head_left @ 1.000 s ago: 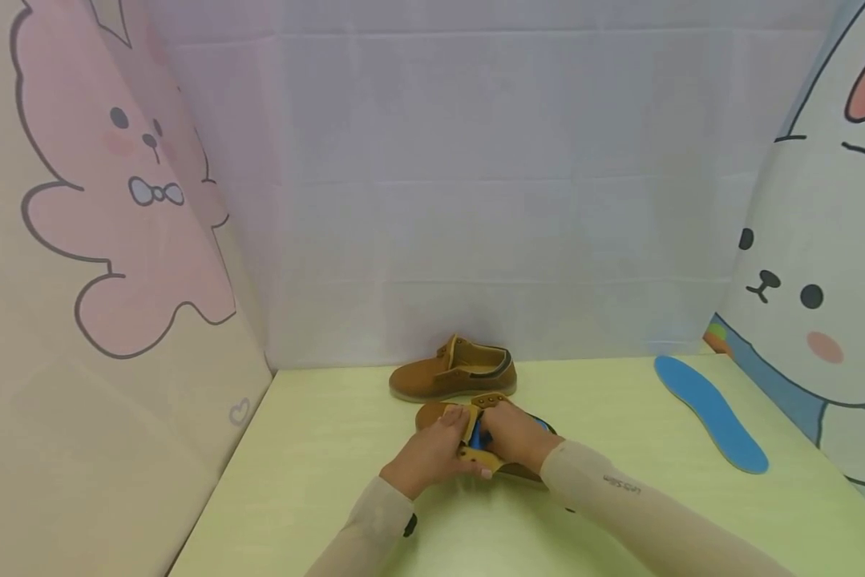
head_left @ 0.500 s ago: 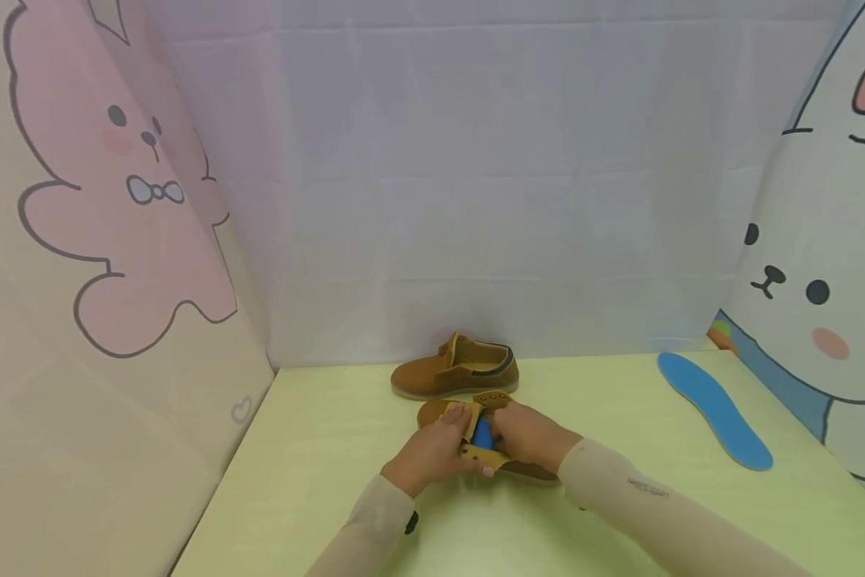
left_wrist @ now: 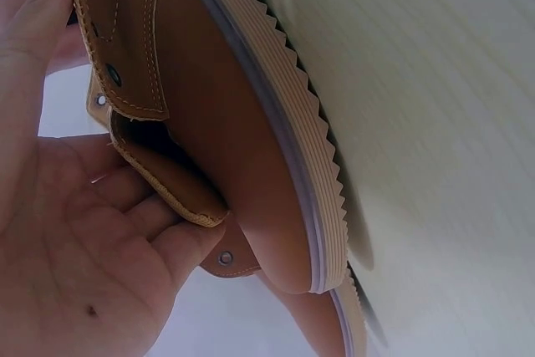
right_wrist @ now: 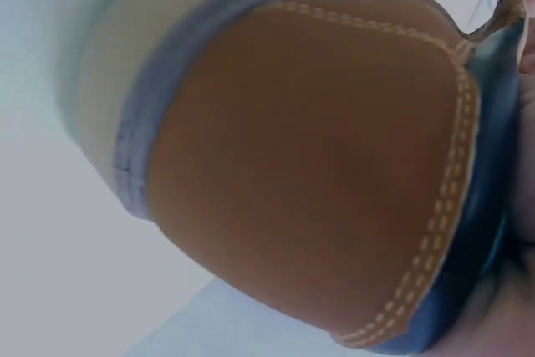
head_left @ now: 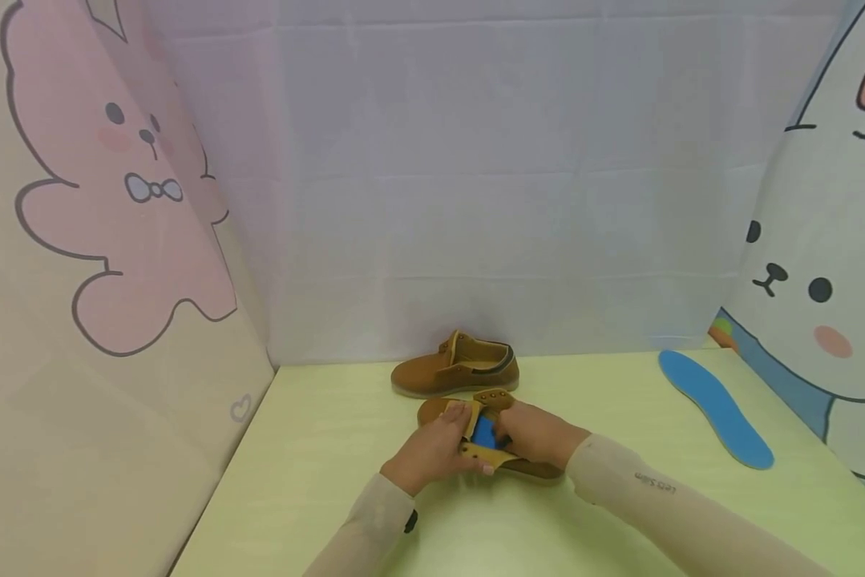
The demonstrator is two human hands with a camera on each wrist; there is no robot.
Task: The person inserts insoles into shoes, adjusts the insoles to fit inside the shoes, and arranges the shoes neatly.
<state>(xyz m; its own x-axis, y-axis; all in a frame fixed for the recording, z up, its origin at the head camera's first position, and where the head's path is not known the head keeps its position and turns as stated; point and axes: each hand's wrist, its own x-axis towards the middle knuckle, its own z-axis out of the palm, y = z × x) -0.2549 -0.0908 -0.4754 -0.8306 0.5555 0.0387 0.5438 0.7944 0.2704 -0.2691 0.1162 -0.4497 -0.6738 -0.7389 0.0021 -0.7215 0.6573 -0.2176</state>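
Observation:
A brown lace-up shoe (head_left: 540, 473) without laces sits on the table, toe to the left. My left hand (head_left: 430, 453) holds its folded-forward tongue (left_wrist: 171, 175) with the fingers, while the thumb lies at the near eyelet flap (left_wrist: 125, 73). Inside the shoe's opening shows a blue insole (head_left: 485, 433). My right hand (head_left: 536, 433) reaches into the opening over that insole; its fingertips are hidden. In the right wrist view the shoe's brown heel (right_wrist: 309, 165) fills the middle, with part of my right hand at the dark collar (right_wrist: 468, 240).
Behind the worked shoe stands a matching brown shoe (head_left: 421, 375), close to the back curtain (head_left: 547, 200). A second blue insole (head_left: 717, 409) lies flat at the right of the pale yellow-green table (head_left: 317, 449). Printed cloths with cartoon animals hang at both sides.
My right hand has drawn back slightly to the right, toward the heel. More of the blue insole shows flat in the opening. The left hand keeps its hold; the view has shifted slightly.

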